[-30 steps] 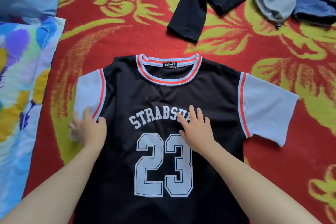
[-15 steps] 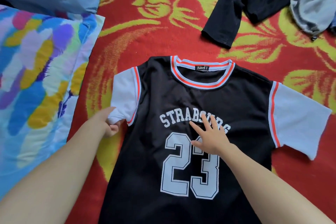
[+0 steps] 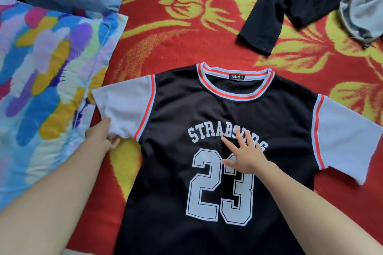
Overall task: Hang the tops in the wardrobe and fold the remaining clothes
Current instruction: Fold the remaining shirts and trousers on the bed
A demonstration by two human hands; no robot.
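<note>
**Flattening out the 23 jersey before it goes anywhere**

Head cam: found the black 23 jersey tee (image 3: 207, 109) spread front-up on the red floral blanket (image 3: 186, 37). Pinched the edge of its white sleeve (image 3: 124, 109) with the left hand (image 3: 99, 136), fingers curled on the cloth. Pressed the right hand (image 3: 242, 157) flat on the print, fingers splayed wide, gripping nothing. Probably needed a gentle outward tug while pinning the chest, so nothing slid or bunched. Spotted no wardrobe, hanger or basket. Just saw a black long-sleeve top (image 3: 269, 16) and grey garment (image 3: 362, 12) loose up top, patterned pillow (image 3: 41, 68) off left.

Left hand (image 3: 101, 136) pinches sleeve (image 3: 124, 105); right hand (image 3: 241, 157) flat, fingers (image 3: 229, 144) spread.
</note>
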